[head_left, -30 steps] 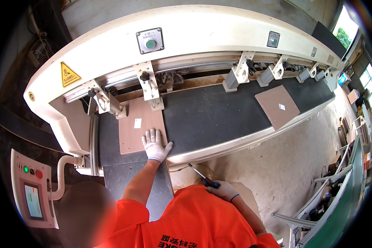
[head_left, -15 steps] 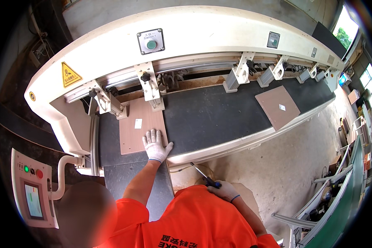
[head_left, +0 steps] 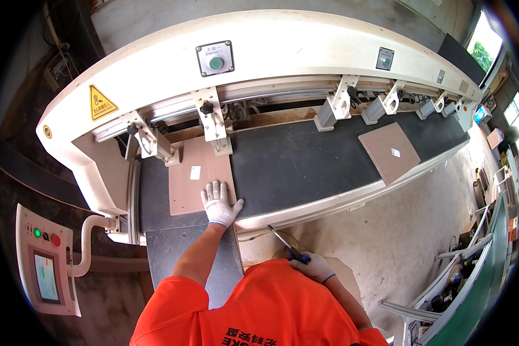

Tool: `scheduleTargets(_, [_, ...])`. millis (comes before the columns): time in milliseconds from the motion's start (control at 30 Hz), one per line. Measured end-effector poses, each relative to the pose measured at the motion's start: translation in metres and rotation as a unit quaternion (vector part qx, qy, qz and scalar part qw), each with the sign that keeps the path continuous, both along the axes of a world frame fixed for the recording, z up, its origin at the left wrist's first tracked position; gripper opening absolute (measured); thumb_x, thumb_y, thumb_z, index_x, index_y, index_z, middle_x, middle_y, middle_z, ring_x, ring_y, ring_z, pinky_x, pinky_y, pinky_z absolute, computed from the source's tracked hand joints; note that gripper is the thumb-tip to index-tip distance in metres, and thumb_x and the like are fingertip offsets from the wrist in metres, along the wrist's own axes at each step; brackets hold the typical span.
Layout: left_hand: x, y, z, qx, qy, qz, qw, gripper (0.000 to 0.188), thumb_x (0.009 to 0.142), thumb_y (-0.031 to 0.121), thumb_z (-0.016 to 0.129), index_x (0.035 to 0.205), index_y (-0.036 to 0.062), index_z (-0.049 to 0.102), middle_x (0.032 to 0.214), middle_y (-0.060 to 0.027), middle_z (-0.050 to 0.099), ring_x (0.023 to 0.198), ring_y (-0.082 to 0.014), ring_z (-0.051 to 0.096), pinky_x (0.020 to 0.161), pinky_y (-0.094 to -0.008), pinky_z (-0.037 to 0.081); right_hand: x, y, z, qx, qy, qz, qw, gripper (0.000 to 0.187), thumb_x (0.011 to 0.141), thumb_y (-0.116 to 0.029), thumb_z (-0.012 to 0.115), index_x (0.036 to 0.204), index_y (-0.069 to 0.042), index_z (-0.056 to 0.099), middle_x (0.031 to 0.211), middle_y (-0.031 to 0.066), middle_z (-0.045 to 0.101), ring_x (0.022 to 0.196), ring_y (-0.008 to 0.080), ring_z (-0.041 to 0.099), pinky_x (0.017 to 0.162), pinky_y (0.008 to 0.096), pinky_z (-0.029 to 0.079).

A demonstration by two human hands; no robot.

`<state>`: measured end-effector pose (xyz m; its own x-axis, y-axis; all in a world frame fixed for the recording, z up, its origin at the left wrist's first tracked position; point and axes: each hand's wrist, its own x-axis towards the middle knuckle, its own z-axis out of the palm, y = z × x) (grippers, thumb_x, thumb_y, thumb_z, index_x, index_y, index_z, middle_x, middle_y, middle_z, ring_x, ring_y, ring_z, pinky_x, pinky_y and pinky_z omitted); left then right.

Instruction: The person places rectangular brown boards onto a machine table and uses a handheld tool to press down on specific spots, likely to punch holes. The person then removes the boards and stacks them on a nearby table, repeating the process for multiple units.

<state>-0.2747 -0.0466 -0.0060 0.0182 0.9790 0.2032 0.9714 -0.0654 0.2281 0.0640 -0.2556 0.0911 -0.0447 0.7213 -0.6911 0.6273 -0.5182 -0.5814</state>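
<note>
My left hand point(head_left: 219, 205), in a white knitted glove, lies flat with fingers spread on the front right part of a light wood-grain panel point(head_left: 184, 193). A small white label point(head_left: 195, 172) sits on that panel. The panel's far edge reaches under two clamps point(head_left: 213, 124) of a long white machine. Down by my body, my gloved right hand point(head_left: 314, 268) is closed round the handle of what looks like an air blow gun point(head_left: 282, 238). Its thin metal tube points up and left, toward the machine's front edge; the hand hides part of the handle.
A second labelled panel point(head_left: 389, 153) rests farther right on the black bed point(head_left: 288, 167), overhanging the front edge. More clamps point(head_left: 380, 105) line the back. A control box point(head_left: 47, 262) on a curved arm stands at left; a metal-framed rack point(head_left: 467, 277) is at right.
The whole view has shifted very slightly. My left hand stays flat on the panel, and my right hand keeps its grip on the air blow gun.
</note>
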Motion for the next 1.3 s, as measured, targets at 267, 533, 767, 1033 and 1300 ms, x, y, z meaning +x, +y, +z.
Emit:
scheduleTargets(267, [0.002, 0.0, 0.007, -0.014, 0.005, 0.003, 1.0, 0.102, 0.087, 0.065, 0.075, 0.163, 0.0015, 0.049, 0.174, -0.0258, 0.04, 0.165, -0.0467, 0.028, 0.135, -0.0645, 0.012, 0.001, -0.005, -0.015, 0.053, -0.013, 0.01, 0.998, 0.058, 0.092, -0.067, 0.073, 0.1, -0.01, 0.082, 0.094, 0.0153, 0.081, 0.093, 0.0336, 0.079, 0.085, 0.044, 0.059])
scheduleTargets(533, [0.002, -0.001, 0.007, -0.015, 0.004, 0.003, 1.0, 0.101, 0.087, 0.064, 0.076, 0.163, 0.0018, 0.049, 0.174, -0.026, 0.041, 0.164, -0.0469, 0.029, 0.135, -0.0642, 0.012, -0.001, -0.007, -0.01, 0.052, 0.004, -0.015, 0.999, 0.056, 0.092, -0.064, 0.077, 0.101, -0.009, 0.082, 0.093, 0.0124, 0.082, 0.09, 0.03, 0.079, 0.084, 0.0419, 0.059])
scheduleTargets(767, [0.002, -0.002, 0.007, -0.013, 0.007, 0.002, 1.0, 0.101, 0.088, 0.064, 0.075, 0.163, 0.0017, 0.049, 0.174, -0.0262, 0.041, 0.164, -0.0469, 0.029, 0.136, -0.0641, 0.011, -0.001, -0.007, -0.012, 0.053, 0.014, -0.021, 0.998, 0.054, 0.093, -0.062, 0.077, 0.102, -0.009, 0.082, 0.093, 0.0127, 0.082, 0.091, 0.0301, 0.079, 0.084, 0.0418, 0.059])
scheduleTargets(1033, [0.002, -0.001, 0.008, -0.017, 0.003, 0.003, 1.0, 0.1, 0.087, 0.063, 0.076, 0.162, 0.0014, 0.05, 0.173, -0.0256, 0.042, 0.164, -0.047, 0.029, 0.136, -0.064, 0.012, 0.0, -0.008, -0.014, 0.05, 0.01, -0.008, 0.999, 0.055, 0.094, -0.063, 0.076, 0.102, -0.009, 0.081, 0.095, 0.0138, 0.082, 0.093, 0.0319, 0.079, 0.085, 0.0433, 0.059])
scheduleTargets(1300, [-0.046, -0.012, 0.012, 0.007, -0.018, -0.044, 0.999, 0.118, 0.073, 0.082, 0.082, 0.159, 0.006, 0.058, 0.171, -0.0257, 0.046, 0.163, -0.048, 0.034, 0.134, -0.0686, 0.01, 0.004, -0.011, -0.028, 0.065, -0.004, 0.006, 0.998, 0.061, 0.094, -0.065, 0.072, 0.111, -0.007, 0.081, 0.105, 0.0211, 0.081, 0.103, 0.0421, 0.077, 0.091, 0.0496, 0.058])
